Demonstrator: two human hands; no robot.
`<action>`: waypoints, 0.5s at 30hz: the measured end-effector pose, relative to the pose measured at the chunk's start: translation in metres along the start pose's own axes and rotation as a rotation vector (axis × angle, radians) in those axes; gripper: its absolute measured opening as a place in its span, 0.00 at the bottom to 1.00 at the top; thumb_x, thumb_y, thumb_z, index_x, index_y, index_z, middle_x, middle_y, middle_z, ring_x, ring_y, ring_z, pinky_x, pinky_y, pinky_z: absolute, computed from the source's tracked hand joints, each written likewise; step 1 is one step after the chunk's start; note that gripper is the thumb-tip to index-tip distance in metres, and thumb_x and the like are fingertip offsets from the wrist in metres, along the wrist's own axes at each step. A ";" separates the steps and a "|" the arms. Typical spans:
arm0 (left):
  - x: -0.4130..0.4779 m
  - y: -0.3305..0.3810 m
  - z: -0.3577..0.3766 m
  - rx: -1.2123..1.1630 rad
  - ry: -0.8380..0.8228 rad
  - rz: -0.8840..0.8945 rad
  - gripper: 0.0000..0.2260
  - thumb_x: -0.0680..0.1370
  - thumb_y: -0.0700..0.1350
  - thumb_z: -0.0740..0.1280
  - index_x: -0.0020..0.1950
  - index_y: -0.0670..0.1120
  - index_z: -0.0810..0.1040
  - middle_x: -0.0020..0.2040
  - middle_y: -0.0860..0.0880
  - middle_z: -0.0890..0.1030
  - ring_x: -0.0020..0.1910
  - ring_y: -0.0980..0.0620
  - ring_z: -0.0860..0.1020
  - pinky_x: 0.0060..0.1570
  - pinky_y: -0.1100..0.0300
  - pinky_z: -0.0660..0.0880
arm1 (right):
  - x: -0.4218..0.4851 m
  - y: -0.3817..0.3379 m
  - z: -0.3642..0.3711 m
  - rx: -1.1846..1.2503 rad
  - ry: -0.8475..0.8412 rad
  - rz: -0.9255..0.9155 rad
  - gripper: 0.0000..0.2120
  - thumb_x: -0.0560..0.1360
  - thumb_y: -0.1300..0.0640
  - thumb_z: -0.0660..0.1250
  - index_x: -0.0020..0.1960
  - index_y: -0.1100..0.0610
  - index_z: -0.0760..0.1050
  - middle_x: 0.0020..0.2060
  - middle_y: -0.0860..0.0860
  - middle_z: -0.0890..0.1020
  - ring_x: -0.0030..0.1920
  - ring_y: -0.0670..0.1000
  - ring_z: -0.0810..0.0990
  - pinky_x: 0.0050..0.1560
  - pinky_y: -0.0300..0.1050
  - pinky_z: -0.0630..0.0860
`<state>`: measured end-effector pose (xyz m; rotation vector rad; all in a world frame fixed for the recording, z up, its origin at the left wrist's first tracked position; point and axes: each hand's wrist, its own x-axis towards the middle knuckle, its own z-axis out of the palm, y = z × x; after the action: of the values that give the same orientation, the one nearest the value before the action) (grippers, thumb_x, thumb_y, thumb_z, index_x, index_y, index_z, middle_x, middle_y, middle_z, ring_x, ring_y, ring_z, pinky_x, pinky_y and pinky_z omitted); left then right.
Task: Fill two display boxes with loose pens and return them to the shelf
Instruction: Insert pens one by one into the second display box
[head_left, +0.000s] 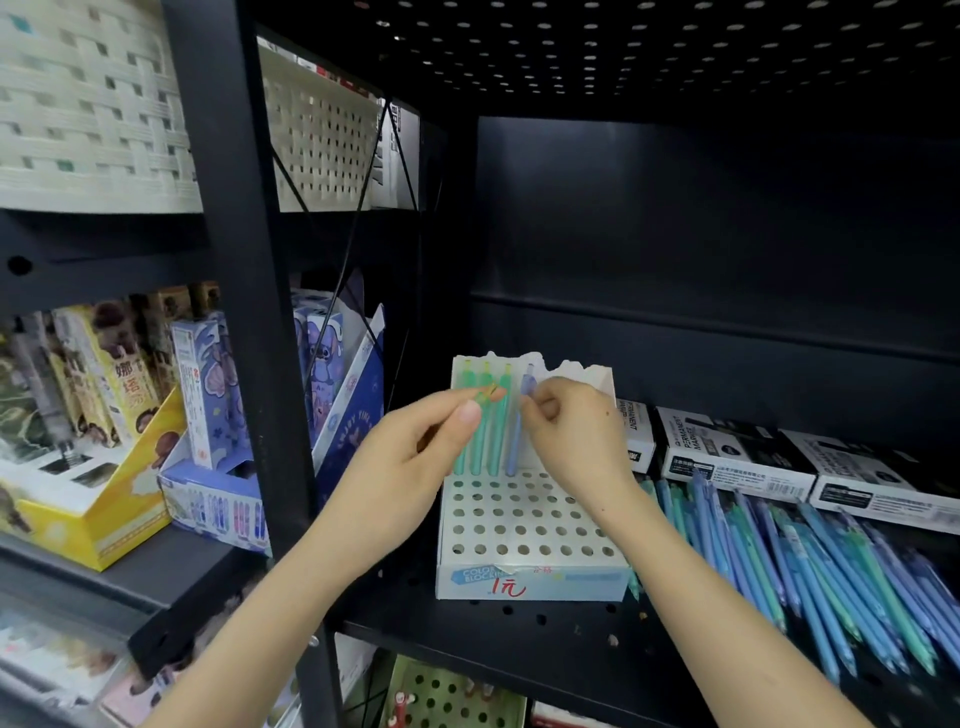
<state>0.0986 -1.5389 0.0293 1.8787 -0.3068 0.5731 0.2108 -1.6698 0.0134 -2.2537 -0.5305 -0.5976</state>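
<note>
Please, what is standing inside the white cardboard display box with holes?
In the white cardboard display box, three green pens and one blue pen stand in the back row. The other visible holes are empty. The right hand covers some back-row holes.

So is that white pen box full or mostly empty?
Mostly empty: the white display box holds four pens in its back row; other holes are open.

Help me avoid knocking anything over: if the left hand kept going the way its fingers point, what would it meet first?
Probably the green pens standing in the display box back row; the left hand fingertips already overlap them. Depth is unclear, so contact may already exist.
</note>
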 end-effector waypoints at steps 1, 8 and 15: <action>0.000 0.000 0.000 -0.002 0.001 0.001 0.16 0.75 0.53 0.56 0.59 0.54 0.76 0.51 0.67 0.65 0.47 0.60 0.77 0.36 0.56 0.67 | 0.000 0.002 0.002 -0.007 -0.013 0.005 0.19 0.78 0.54 0.60 0.29 0.52 0.64 0.22 0.46 0.68 0.24 0.45 0.65 0.29 0.40 0.61; 0.005 -0.027 -0.002 -0.045 0.071 -0.056 0.10 0.79 0.42 0.61 0.57 0.56 0.73 0.35 0.58 0.76 0.35 0.61 0.74 0.39 0.63 0.68 | -0.013 -0.009 -0.014 0.177 0.043 0.000 0.13 0.77 0.48 0.61 0.40 0.53 0.79 0.33 0.45 0.81 0.36 0.46 0.78 0.39 0.42 0.74; 0.005 -0.022 0.017 -0.042 -0.009 -0.004 0.05 0.76 0.46 0.66 0.51 0.49 0.74 0.42 0.54 0.79 0.43 0.56 0.78 0.44 0.59 0.74 | -0.050 -0.031 -0.038 0.588 -0.075 -0.026 0.08 0.74 0.53 0.67 0.37 0.52 0.80 0.29 0.46 0.81 0.30 0.41 0.76 0.33 0.33 0.72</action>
<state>0.1168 -1.5458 0.0092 1.8415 -0.3184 0.5513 0.1439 -1.6874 0.0265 -1.7163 -0.6732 -0.3140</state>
